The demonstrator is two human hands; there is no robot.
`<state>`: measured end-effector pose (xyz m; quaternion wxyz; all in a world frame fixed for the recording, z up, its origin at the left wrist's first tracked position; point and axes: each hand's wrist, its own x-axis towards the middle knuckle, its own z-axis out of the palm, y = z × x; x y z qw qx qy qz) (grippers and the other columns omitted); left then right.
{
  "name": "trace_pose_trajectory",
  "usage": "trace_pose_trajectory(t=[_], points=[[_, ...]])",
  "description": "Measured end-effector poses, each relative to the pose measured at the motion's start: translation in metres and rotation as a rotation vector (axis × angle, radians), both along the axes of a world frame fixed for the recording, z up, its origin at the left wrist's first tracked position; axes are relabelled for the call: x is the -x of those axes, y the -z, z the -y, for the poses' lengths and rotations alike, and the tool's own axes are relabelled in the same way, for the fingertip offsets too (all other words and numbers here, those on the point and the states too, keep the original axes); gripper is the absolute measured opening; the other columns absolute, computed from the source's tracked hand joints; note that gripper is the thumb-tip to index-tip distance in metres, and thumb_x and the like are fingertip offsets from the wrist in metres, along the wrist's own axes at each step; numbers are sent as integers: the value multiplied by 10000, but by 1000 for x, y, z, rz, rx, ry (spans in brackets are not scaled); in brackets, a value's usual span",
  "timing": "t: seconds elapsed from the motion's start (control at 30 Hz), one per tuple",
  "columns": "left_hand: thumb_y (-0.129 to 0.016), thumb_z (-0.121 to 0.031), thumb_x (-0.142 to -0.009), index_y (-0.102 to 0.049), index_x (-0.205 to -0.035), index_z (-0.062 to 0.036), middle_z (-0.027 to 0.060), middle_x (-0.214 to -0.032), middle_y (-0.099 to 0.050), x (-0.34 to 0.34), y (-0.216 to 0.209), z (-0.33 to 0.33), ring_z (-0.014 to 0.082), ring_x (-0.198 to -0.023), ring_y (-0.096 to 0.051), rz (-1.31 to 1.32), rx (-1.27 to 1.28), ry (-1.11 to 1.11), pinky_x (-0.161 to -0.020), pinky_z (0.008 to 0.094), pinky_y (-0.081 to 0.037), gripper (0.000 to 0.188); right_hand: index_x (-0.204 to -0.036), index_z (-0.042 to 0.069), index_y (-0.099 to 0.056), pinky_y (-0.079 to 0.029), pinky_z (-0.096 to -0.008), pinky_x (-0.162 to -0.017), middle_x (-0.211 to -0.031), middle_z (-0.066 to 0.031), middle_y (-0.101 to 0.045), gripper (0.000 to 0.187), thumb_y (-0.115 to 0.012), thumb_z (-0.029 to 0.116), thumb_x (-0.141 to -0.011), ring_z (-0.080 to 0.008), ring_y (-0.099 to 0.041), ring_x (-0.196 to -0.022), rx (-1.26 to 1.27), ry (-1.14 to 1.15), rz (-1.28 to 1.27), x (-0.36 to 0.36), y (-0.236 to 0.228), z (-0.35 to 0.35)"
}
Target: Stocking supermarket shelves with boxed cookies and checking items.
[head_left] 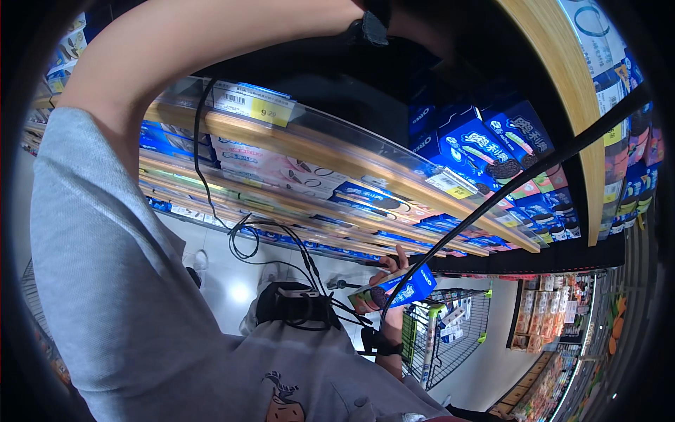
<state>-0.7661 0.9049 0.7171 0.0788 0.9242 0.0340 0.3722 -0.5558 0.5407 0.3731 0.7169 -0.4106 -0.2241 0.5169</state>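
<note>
My right hand (395,261), low and right of centre, is closed around a blue box of sandwich cookies (411,287), its fingers showing past the far side. The box is tilted, held in front of the shelves near a shopping cart. My left arm arches across the top of the view into a dark shelf space, with a black strap at the wrist. Deep in shadow, my left hand (423,34) is barely visible and its fingers are hidden. Nearest to it on the shelf stand several blue cookie boxes (467,144).
Wooden-edged shelves (337,151) with price tags (253,102) run across the middle. A wire shopping cart (460,337) holding goods stands at the lower right. Black cables (302,250) hang before my body, and one crosses to the upper right. Another stocked display (545,313) stands farther right.
</note>
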Motion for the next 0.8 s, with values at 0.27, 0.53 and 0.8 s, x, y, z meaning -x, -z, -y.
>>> trace_pose_trajectory(t=[0.27, 0.53, 0.8], points=[[-702, -213, -714, -551, -1175, -25, 183, -1150, -587, -14, 10, -10, 271, -1081, -539, -47, 13, 56, -900, 373, -406, 520, -1442, 42, -251, -536, -337, -494, -1095, -194, -596, 762, -662, 272, -843, -278, -641, -564, -10, 18, -7, 2, 0, 0], [-695, -213, -737, -555, -1183, -27, 169, -1174, -585, -24, 8, -2, 274, -1090, -534, -107, 7, 39, -919, 384, -398, 503, -1431, 37, -265, -518, -355, -420, -1044, -208, -598, 756, -630, 350, -849, -297, -624, -515, 54, 78, 95, -4, 5, 1], [-667, -292, -844, -526, -1260, -38, 96, -1309, -533, 23, 29, 1, 199, -1178, -479, 60, 238, 200, -1025, 331, -354, 506, -1414, 40, -292, -521, -334, -456, -1029, -192, -583, 634, -539, 323, -902, -259, -625, -560, 81, -13, 118, 13, -9, -4]])
